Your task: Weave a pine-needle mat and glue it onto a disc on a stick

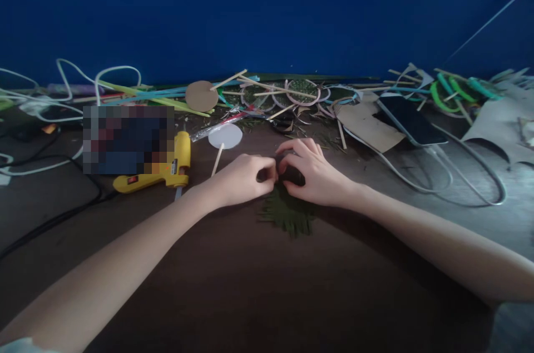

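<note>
Right of the glue gun (182, 150), I see the left hand (248, 179) and right hand (315, 174) curled close together at the green fringe (292, 217); whether either grips it, I cannot tell.

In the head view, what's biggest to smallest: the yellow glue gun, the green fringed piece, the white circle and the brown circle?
1. Yellow glue gun, widest.
2. Green fringed piece; partly hidden by the right hand, so its full size is unsure.
3. White circle and brown circle: too alike to rank.
</note>
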### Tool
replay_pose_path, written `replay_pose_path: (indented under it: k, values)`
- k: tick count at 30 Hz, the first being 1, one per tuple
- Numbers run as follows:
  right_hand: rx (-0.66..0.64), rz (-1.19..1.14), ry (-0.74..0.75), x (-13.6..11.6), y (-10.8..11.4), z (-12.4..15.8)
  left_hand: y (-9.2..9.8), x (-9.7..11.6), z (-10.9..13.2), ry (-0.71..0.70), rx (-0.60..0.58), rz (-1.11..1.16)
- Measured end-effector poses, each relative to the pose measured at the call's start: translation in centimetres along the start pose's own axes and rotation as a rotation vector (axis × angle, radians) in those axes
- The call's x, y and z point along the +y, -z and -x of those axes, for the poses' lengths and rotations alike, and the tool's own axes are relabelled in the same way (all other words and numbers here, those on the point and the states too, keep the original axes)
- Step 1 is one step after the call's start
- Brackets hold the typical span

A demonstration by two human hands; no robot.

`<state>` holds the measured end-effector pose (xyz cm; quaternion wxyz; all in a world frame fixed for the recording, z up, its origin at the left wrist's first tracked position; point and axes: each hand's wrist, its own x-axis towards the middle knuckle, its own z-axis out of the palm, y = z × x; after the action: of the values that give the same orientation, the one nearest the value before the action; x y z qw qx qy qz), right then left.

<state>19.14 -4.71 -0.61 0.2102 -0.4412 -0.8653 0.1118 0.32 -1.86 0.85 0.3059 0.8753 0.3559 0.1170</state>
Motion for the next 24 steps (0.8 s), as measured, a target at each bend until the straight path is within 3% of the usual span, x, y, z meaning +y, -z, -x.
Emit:
replay_pose_path:
  k: [15,24]
  values:
    - [0.034,-0.014,0.050,-0.26,0.03,0.08,0.03,0.00,-0.02,0.010,-0.017,-0.005]
    - [0.057,0.064,0.208,0.08,0.14,0.28,0.18,0.57,0.07,-0.016,-0.034,-0.027]
